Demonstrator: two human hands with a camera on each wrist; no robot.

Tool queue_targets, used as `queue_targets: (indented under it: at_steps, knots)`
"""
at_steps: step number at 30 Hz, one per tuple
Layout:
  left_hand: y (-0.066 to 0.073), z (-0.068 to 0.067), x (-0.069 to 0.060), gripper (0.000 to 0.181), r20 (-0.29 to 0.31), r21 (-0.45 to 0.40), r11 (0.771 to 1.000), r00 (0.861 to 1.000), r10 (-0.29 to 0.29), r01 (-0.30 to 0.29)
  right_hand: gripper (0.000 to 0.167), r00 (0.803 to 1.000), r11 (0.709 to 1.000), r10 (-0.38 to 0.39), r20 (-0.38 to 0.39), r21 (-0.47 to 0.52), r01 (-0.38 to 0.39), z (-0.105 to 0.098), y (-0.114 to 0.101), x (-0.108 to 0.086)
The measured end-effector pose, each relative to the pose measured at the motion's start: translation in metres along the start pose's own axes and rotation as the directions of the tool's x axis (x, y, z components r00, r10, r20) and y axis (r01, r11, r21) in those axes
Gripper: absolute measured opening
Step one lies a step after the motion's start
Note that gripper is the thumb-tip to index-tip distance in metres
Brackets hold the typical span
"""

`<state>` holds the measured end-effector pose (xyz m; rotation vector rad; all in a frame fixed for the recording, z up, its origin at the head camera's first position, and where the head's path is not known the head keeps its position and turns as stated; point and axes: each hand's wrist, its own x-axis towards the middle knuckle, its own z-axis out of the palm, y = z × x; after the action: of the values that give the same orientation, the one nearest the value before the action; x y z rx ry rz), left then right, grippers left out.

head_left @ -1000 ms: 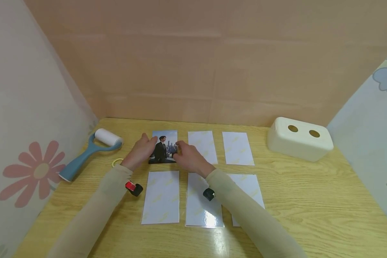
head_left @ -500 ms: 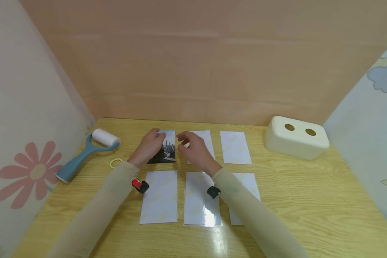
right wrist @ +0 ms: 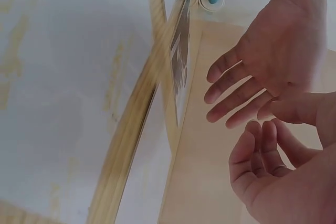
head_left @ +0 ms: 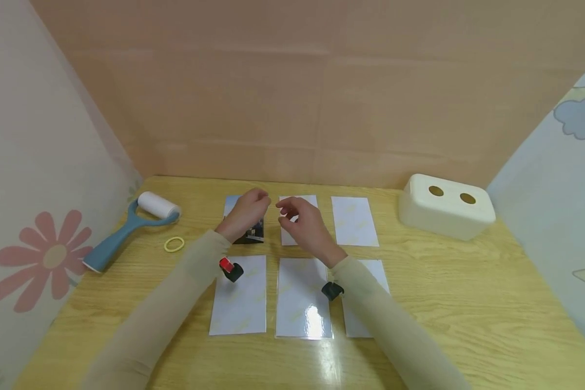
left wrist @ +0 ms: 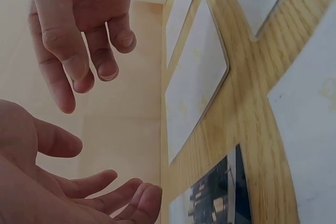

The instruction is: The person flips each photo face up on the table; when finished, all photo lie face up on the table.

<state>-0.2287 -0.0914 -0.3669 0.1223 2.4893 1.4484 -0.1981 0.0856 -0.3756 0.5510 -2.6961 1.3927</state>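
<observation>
My left hand [head_left: 245, 215] hovers over the photo card [head_left: 257, 233] at the back left, covering much of it. Its fingers are relaxed and hold nothing. My right hand [head_left: 309, 227] is raised above the white card [head_left: 288, 238] in the middle of the back row, fingers loosely bent, with nothing between them. In the left wrist view, both hands are apart from the cards, and part of the photo card [left wrist: 215, 195] lies flat on the wood. The right wrist view has the left hand [right wrist: 283, 40] near the fingertips of the right hand [right wrist: 283, 177].
Another white card [head_left: 355, 221] lies back right. Three more form the front row: left [head_left: 239, 309], middle [head_left: 302, 303] and right [head_left: 358, 319], partly under the right sleeve. A blue-handled lint roller [head_left: 127, 227] and yellow ring [head_left: 174, 244] lie left; a white two-holed box [head_left: 446, 208] stands right.
Both hands were at the photo card's sides. They have let go and lifted off it; the right hand has moved rightward, and the left has come across the photo card.
</observation>
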Motion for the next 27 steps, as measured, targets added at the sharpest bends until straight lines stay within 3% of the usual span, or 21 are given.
queue_targets:
  at_steps: [12, 20, 27]
  knots:
    - [0.006, 0.013, 0.012, 0.055, 0.039, 0.042, 0.999, 0.999, 0.005, -0.007, 0.030, 0.998, 0.998, 0.038, 0.050, -0.046, -0.036, -0.024, 0.012, -0.010]
    - [0.011, 0.017, 0.019, 0.054, 0.044, 0.096, 0.995, 0.999, 0.006, -0.010, 0.035, 0.985, 0.984, 0.148, 0.087, -0.109, -0.139, -0.040, 0.021, -0.020]
    - [0.005, 0.017, 0.024, 0.056, 0.079, 0.092, 0.995, 0.996, 0.039, -0.046, 0.037, 0.966, 0.966, 0.212, 0.148, -0.182, -0.184, -0.050, 0.031, -0.025]
